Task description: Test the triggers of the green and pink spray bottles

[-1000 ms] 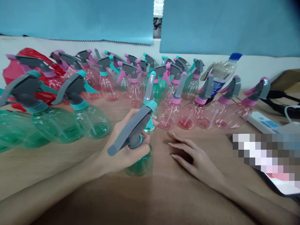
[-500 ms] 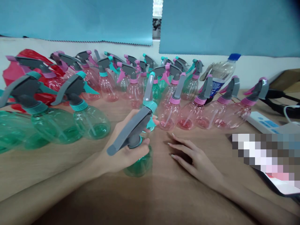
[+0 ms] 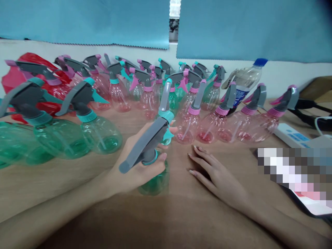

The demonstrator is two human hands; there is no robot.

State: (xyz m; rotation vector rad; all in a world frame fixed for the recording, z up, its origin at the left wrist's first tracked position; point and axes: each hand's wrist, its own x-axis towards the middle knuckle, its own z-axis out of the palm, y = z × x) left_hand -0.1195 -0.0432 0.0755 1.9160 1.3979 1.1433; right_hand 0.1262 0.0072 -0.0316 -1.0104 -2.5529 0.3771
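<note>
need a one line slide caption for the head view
Left hand grips a green spray bottle, empty right hand nearby, pink spray bottles standing beyond.

Two blue cloth panels with zigzag edges, one on the left [image 3: 83,22] and one on the right [image 3: 249,29], are hanging before a white wall [image 3: 285,74]. A red plastic bag [image 3: 19,81] is lying crumpled at far left. Toward the right, a clear drink bottle [image 3: 247,79] with a blue cap is tilting rightward. Beyond it, a brown box [image 3: 317,88] is sitting behind a black object [image 3: 310,116], too unclear to name. Nearer, a white cable [image 3: 318,125] is curving by a white device [image 3: 289,135].
</note>
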